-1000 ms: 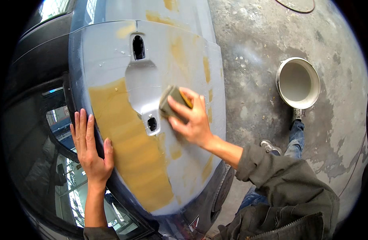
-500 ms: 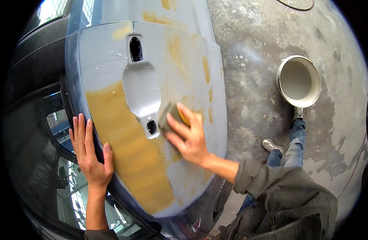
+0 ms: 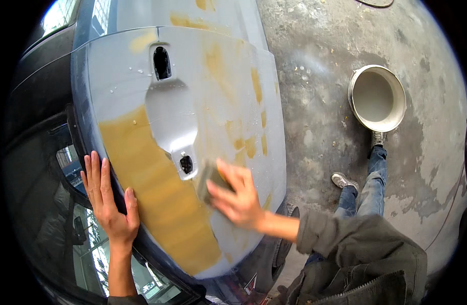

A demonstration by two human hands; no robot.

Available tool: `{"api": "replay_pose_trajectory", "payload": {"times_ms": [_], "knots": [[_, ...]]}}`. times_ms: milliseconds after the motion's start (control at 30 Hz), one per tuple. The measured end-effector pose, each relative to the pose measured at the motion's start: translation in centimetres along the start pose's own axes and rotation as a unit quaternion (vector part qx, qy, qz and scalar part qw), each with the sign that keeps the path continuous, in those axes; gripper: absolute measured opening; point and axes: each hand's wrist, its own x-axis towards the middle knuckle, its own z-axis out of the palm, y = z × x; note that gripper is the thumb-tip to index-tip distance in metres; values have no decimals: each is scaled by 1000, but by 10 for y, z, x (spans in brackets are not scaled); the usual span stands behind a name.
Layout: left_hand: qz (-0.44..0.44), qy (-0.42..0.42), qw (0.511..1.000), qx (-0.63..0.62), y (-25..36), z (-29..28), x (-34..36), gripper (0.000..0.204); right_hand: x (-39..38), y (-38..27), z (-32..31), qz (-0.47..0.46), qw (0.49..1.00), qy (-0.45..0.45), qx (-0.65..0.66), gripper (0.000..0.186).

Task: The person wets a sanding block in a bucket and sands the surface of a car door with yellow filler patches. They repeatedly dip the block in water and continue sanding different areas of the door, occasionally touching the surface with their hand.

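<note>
The right hand (image 3: 239, 197) is gripping a grey rectangular block (image 3: 206, 184) on the yellow-patched grey car panel (image 3: 226, 101); the flat left hand (image 3: 110, 209) is touching the panel's edge; a round whitish bucket (image 3: 399, 104) is standing on concrete floor (image 3: 314, 96).

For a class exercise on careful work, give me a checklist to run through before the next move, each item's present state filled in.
1. Block held in right hand: ok.
2. Left hand away from the block: ok.
3. Liquid in the bucket: ok, greyish.
4. Shoe clear of the bucket: cannot tell, its toe is hidden.
5. Panel free of pale specks: not ok, some near the upper opening.
6. Yellow patch smooth to touch: cannot tell.
</note>
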Motion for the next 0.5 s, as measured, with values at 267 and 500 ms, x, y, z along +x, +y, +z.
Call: {"api": "replay_pose_trajectory", "payload": {"times_ms": [267,500], "knots": [[3,-3,1000,5,-1,1,-1,60,43,-2,4,7,1000,28,-10,50],[11,4,1000,6,-1,1,-1,58,-2,-8,-8,-43,998,-43,0,48]]}}
